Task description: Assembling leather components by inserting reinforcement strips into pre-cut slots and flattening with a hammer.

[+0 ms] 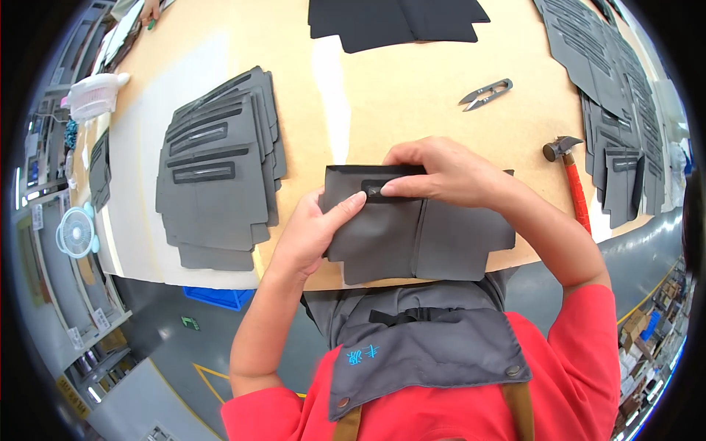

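Observation:
A grey fabric panel [382, 239] with notched lower corners and a seam down its middle lies at the table's near edge, in front of me. My left hand [307, 229] is closed on its left side, thumb on top and fingers hidden beneath. My right hand [450, 175] grips the panel's far edge, its thumb pressing by a small black patch [373, 189]. Both thumb tips sit on either side of this patch. The fingertips of the right hand are hidden behind the fabric.
Stacked grey panels with black-framed slots [209, 173] lie to the left, and more piles [618, 95] to the right. Thread snips [485, 94] and a red-handled hammer [573, 180] rest right of my hands. Dark panels [397, 22] lie ahead. Another person's hand [151, 10] shows far left.

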A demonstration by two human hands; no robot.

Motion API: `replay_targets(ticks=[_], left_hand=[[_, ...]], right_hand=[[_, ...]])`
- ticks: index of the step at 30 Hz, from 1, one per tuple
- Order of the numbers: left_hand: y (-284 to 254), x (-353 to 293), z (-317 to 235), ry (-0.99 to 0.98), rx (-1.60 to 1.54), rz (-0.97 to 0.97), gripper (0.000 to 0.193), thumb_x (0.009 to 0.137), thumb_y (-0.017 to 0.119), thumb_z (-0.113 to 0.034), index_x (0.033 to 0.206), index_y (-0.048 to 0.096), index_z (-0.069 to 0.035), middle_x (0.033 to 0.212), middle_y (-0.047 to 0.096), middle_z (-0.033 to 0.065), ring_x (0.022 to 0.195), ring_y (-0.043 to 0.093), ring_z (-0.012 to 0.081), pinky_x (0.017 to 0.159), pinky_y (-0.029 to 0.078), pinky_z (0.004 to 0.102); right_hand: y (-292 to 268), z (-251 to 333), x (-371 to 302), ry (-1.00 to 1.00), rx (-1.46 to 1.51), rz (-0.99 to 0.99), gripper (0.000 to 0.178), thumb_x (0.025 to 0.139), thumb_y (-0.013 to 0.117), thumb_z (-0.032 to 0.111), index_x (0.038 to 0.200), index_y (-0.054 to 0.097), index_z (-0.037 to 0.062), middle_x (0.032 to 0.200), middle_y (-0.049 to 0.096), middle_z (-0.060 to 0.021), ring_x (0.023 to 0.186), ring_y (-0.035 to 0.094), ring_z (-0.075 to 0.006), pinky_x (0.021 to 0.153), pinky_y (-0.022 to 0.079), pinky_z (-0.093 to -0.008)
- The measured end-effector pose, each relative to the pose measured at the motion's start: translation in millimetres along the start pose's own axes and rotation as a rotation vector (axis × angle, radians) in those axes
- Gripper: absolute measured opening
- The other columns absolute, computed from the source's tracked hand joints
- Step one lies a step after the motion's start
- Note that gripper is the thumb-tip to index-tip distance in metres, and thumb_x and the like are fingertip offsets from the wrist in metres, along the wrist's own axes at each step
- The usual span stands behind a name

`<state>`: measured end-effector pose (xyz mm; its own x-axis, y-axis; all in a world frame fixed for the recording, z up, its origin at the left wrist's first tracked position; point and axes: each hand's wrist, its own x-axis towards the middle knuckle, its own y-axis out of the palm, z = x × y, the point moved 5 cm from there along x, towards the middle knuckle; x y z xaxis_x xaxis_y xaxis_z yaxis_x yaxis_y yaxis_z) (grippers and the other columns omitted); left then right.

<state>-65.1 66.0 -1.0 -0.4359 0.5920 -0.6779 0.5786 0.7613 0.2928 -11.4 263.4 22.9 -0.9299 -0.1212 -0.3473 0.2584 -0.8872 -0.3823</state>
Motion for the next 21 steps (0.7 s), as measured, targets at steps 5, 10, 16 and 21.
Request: replay_targets(ticks=[5, 10, 16, 21], left_hand=[[7, -41, -29, 0.742, 0.812, -0.47, 0.029, 0.088, 0.08, -0.01, 0.111, 0.066, 0.001, 0.099, 0.068, 0.0077, 0.087, 0.068, 0.0157, 0.077, 0.055, 0.0271], [7, -28, 0, 0.478, 0.596, -0.4, 0.029, 0.087, 0.082, -0.004, 0.11, 0.066, 0.001, 0.104, 0.069, 0.0055, 0.09, 0.069, 0.0114, 0.078, 0.057, 0.0249], [8, -25, 2, 0.507, 0.61, -0.442, 0.021, 0.087, 0.082, -0.005, 0.104, 0.07, 0.002, 0.097, 0.072, 0.0043, 0.085, 0.072, 0.0115, 0.075, 0.058, 0.0247], [17, -27, -5, 0.576, 0.745, -0.496, 0.013, 0.089, 0.08, -0.006, 0.097, 0.072, 0.001, 0.093, 0.072, 0.0051, 0.079, 0.072, 0.0127, 0.071, 0.057, 0.0255]], right_hand=[[12, -11, 15, 0.066, 0.139, 0.093, 0.03, 0.091, 0.074, 0.024, 0.106, 0.072, -0.0017, 0.086, 0.071, -0.0078, 0.082, 0.062, -0.0133, 0.078, 0.05, -0.0313], [19, -2, 23, 0.123, 0.169, 0.159, 0.026, 0.089, 0.07, 0.017, 0.106, 0.073, -0.0019, 0.084, 0.07, -0.0044, 0.08, 0.061, -0.0108, 0.076, 0.05, -0.0297], [25, -6, 25, 0.129, 0.255, 0.232, 0.026, 0.088, 0.069, 0.018, 0.103, 0.074, -0.0021, 0.082, 0.07, -0.0014, 0.078, 0.059, -0.0084, 0.072, 0.048, -0.0288], [21, -5, 21, 0.136, 0.184, 0.212, 0.028, 0.089, 0.068, 0.021, 0.103, 0.074, -0.0022, 0.079, 0.07, -0.0036, 0.074, 0.059, -0.0093, 0.07, 0.048, -0.03]])
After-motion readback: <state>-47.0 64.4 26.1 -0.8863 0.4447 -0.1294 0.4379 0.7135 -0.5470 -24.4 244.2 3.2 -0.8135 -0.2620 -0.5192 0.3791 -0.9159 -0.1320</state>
